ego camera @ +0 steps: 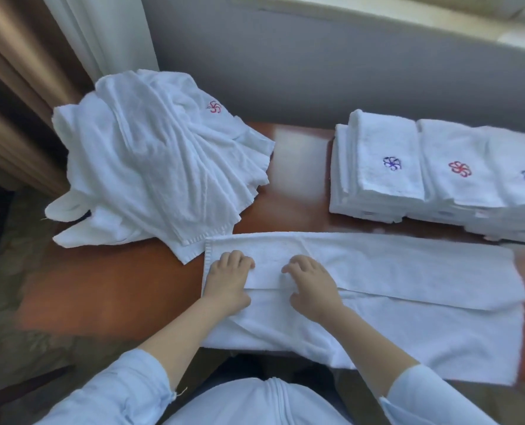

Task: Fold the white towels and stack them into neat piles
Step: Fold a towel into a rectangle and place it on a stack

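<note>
We see the towel being folded [408,280] spread across the lower centre and right of the frame on the brown counter [111,289]. Its far long edge is turned over toward us, so a flap lies on the lower layer. Both hands sit on its left end. The left hand [229,280] lies palm down near the towel's left edge. Its fingers [239,259] are bent at the knuckles with the tips pressing on the flap, gripping nothing that we can make out. The right hand [311,283] is just beside it, its own fingers [299,262] spread and relaxed, the tips resting on the flap and the thumb by the flap's edge. Light blue sleeves [126,391] show at the bottom of the frame.

In the upper left a heap of unfolded towels [150,167] lies crumpled on the counter's corner, with a red flower emblem [214,107] near its top. The heap's lowest corner meets the flat towel's far-left corner. At the right we count three stacks of folded towels [380,179] side by side and touching, their top emblems blue, red and blue-violet. A tan curtain [9,87] hangs at the far left edge.
</note>
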A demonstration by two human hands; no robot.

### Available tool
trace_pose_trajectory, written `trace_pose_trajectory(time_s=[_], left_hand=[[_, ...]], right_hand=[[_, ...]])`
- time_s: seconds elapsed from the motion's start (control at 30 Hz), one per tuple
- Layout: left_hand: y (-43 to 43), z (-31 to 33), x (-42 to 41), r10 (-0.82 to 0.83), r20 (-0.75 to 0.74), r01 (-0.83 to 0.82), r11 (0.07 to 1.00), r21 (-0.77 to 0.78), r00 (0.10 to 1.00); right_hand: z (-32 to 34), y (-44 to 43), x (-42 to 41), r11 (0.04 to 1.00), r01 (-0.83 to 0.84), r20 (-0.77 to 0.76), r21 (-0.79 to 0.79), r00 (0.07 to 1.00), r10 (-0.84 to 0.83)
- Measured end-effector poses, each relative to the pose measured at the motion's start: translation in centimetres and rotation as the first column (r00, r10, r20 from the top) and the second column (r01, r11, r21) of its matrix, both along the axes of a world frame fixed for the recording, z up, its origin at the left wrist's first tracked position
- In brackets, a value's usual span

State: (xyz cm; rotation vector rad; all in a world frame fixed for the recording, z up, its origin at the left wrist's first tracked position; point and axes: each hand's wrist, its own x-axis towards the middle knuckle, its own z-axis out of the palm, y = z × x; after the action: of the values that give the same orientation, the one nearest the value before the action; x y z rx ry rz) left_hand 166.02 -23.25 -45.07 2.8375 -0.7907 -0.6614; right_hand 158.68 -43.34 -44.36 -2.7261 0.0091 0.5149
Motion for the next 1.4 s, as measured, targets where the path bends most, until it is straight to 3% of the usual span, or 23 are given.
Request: trace_pose_trajectory(time_s=[0.27, 0.37, 0.53, 0.77, 1.03, 1.13, 1.4], left_hand=[[0.7, 0.0, 0.8, -0.022, 0.116, 0.018, 0.999, 0.028, 0.993], [0.5, 0.4, 1.1, -0.019, 0.108, 0.017, 1.0, 0.022, 0.994], [0.5, 1.5, 1.2, -0.034, -0.072, 0.036, 0.999, 0.023, 0.997], [2.5, 1.3, -1.5, -0.164, -0.295, 0.195, 0.978, 0.079, 0.941], [3.5, 1.0, -3.0, -0.175, -0.178, 0.188, 0.981, 0.056, 0.968], [3.8, 1.3, -2.9, -0.197, -0.156, 0.21, 0.975, 0.075, 0.968], [4.8, 2.0, -4.4, -0.188, -0.04, 0.192, 0.968, 0.164, 0.981]], right_hand=[[-0.3, -0.5, -0.3, 0.973, 0.125, 0.123, -0.193, 0.987, -0.102], [-0.3, -1.1, -0.2, 0.96, 0.11, 0.054, -0.256, 0.994, -0.099], [0.0, -2.0, -0.8, 0.988, 0.069, -0.024, -0.135, 0.997, -0.073], [0.8, -1.4, -3.4, 0.983, 0.181, -0.107, -0.019, 0.978, -0.182], [-0.3, 0.7, -9.0, 0.981, 0.194, 0.078, -0.005, 0.978, -0.193], [-0.9, 1.8, -10.9, 0.987, 0.158, 0.078, 0.011, 0.984, -0.158], [-0.5, 3.1, -12.3, 0.975, 0.025, 0.018, -0.221, 1.0, -0.022]])
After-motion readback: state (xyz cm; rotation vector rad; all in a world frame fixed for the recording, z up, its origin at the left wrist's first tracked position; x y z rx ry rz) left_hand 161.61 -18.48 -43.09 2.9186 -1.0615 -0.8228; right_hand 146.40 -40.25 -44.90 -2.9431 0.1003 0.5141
